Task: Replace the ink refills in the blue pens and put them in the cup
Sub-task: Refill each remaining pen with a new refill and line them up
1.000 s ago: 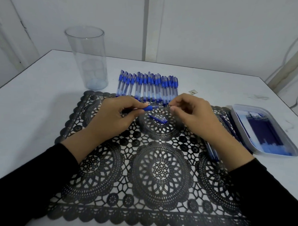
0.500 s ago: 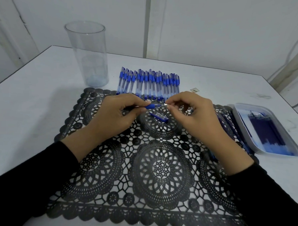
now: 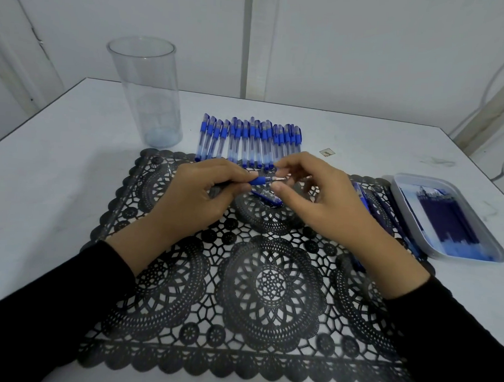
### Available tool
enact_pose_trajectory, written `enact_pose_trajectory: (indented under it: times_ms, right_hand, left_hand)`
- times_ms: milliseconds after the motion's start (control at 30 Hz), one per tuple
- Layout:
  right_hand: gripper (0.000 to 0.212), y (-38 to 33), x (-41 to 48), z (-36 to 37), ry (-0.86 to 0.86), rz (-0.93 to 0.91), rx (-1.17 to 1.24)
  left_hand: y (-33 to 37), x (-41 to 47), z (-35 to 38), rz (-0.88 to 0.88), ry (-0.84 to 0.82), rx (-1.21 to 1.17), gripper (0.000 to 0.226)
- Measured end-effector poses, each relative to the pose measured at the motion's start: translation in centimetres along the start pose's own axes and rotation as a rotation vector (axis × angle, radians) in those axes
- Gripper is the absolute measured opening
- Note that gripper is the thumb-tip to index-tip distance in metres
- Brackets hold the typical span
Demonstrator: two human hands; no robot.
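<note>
Loosened since the earlier view, my right hand now curls around the metal tip of the pen; whether forefinger and thumb touch it I cannot tell. My left hand grips the barrel. A blue cap lies just below my thumbs. The cup stands beyond my left hand, the tray right of my right.

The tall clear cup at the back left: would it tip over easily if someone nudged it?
Probably yes. The cup stands taller than it is wide and looks empty, so a nudge near the rim could topple it. Its thin clear wall suggests light plastic, so it would likely slide on the smooth table if pushed low.
</note>
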State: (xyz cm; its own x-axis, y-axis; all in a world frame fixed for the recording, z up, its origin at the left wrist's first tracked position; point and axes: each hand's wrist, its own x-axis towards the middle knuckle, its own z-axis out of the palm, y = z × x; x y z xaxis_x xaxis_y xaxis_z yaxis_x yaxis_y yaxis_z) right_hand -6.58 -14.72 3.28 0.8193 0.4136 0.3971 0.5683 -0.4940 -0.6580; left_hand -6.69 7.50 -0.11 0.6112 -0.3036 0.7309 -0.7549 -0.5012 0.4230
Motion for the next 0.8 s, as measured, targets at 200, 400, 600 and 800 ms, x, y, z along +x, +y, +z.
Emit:
enact_pose_trajectory:
  times_ms: [200, 400, 600, 800]
  right_hand:
    - [0.013, 0.41, 0.0, 0.13, 0.021, 0.006, -0.003]
    - [0.006, 0.41, -0.02, 0.11, 0.05, -0.066, 0.02]
    - [0.012, 0.5, -0.14, 0.1, 0.067, -0.081, 0.006]
    - [0.016, 0.5, -0.06, 0.16, 0.08, -0.049, -0.053]
  left_hand:
    - [-0.01, -0.05, -0.11, 0.012, -0.001, -0.011, 0.021]
    - [-0.05, -0.01, -0.11, 0.001, 0.003, -0.009, 0.022]
    - [0.0, 0.03, -0.14, 0.005, 0.005, -0.01, 0.021]
    - [-0.17, -0.04, -0.27, 0.011, -0.001, -0.007, 0.02]
